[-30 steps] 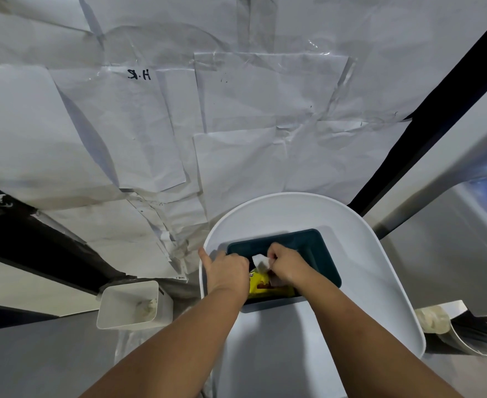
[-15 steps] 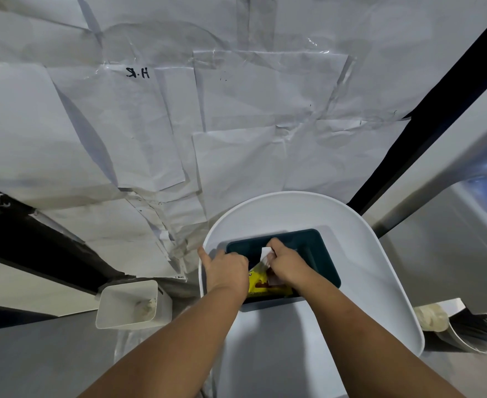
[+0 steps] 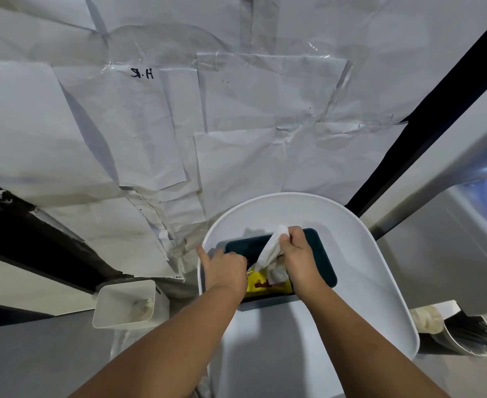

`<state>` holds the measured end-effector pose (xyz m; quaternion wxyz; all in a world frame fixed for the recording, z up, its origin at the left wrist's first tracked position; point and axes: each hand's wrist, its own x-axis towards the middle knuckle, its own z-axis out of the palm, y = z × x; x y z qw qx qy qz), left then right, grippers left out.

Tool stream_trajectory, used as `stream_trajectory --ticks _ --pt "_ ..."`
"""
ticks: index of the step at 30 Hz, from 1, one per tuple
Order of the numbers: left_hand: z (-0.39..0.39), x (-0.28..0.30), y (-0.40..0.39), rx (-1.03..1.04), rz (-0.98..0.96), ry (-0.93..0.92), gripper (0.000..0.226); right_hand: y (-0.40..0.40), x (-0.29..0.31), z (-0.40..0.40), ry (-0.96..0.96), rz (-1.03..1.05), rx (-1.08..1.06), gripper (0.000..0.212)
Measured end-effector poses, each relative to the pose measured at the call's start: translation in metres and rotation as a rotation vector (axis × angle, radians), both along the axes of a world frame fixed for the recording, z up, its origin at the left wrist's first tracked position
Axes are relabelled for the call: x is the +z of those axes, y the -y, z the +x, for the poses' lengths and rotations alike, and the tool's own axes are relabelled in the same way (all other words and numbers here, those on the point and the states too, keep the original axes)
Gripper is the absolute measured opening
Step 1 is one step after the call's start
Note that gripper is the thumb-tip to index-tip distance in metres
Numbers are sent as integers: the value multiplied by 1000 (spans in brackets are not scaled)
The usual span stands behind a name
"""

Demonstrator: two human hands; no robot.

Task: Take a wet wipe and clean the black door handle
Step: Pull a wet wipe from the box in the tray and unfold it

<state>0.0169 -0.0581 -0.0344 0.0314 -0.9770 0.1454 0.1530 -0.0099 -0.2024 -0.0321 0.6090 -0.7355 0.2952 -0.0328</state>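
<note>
A yellow wet-wipe pack (image 3: 266,284) lies in a dark teal tray (image 3: 321,254) on a white seat-like surface (image 3: 360,262). My left hand (image 3: 225,268) presses down on the pack's left end, index finger stretched out. My right hand (image 3: 297,254) pinches a white wet wipe (image 3: 271,251), which is drawn partway out of the pack and stretched upward. No black door handle can be made out in this view.
A wall covered with taped white paper sheets (image 3: 236,124) fills the background. Black frame bars run at the left (image 3: 21,237) and right (image 3: 437,110). A small white bin (image 3: 127,305) with crumpled wipes sits lower left. A dustpan (image 3: 463,331) lies lower right.
My right hand has lifted up and away from the pack, drawing the white wipe much further out. My left hand stays pressed on the pack.
</note>
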Motion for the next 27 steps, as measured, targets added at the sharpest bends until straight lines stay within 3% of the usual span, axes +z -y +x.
stream_trajectory --ticks 3,7,10,12,15,18,24,27 --pt "1 0 1 -1 20 -15 21 3 8 2 109 145 -185 9" --pt "2 0 -1 -2 -56 -43 14 5 12 9 63 146 -181 7" --pt "3 2 -4 17 -215 -106 43 4 7 6 -16 164 -182 6" --pt "3 6 -6 43 -315 -154 47 2 4 3 -89 239 -184 12" --pt "1 10 -7 73 -437 -188 32 -2 2 0 -138 320 -190 15" --pt "-3 13 -4 112 -559 -168 18 -4 2 0 -123 190 -202 13" --pt "-10 18 -2 69 -561 -139 18 -7 9 2 -14 134 -323 14" --pt "-6 23 -4 112 -685 27 13 -6 16 4 77 139 -345 18"
